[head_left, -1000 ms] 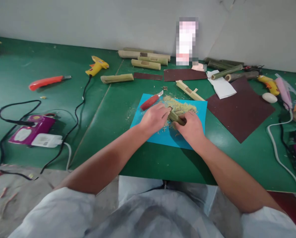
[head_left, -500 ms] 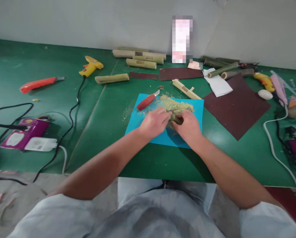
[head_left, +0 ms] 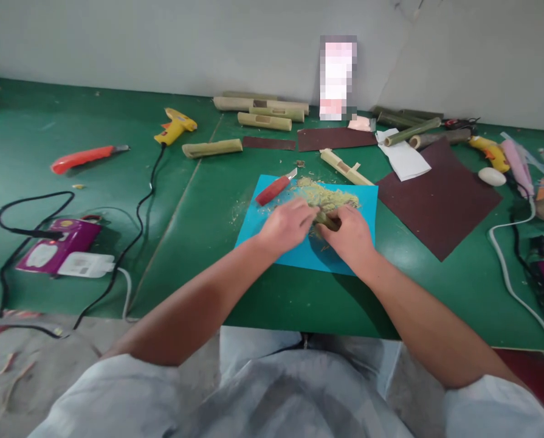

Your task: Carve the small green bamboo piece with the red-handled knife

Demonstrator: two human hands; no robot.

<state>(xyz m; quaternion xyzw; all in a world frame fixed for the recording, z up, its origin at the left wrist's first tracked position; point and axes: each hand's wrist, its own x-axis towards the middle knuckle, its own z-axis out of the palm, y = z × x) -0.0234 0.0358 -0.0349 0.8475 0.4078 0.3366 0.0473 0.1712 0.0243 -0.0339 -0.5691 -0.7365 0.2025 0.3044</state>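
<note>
A short green bamboo piece (head_left: 326,219) is held low over a blue sheet (head_left: 294,255), between both hands. My right hand (head_left: 348,234) grips it from the right, thumb and fingers around it. My left hand (head_left: 289,225) is closed at its left end, fingertips pressed against it; anything else inside those fingers is hidden. Behind the hands lies a heap of pale bamboo shavings (head_left: 333,196). A red-handled craft knife (head_left: 274,190) rests on the sheet's upper left part, beyond my left hand.
Notched bamboo tubes (head_left: 265,121) lie toward the wall. On the left are a yellow glue gun (head_left: 175,126), an orange-red cutter (head_left: 87,159) and a purple power strip (head_left: 62,243) with cables. Brown sheets (head_left: 440,207), a white egg-shaped object (head_left: 491,176) and another glue gun (head_left: 490,152) lie right.
The whole view has shifted slightly, so things appear a little further right and lower. Both hands keep nearly the same hold on the bamboo piece.
</note>
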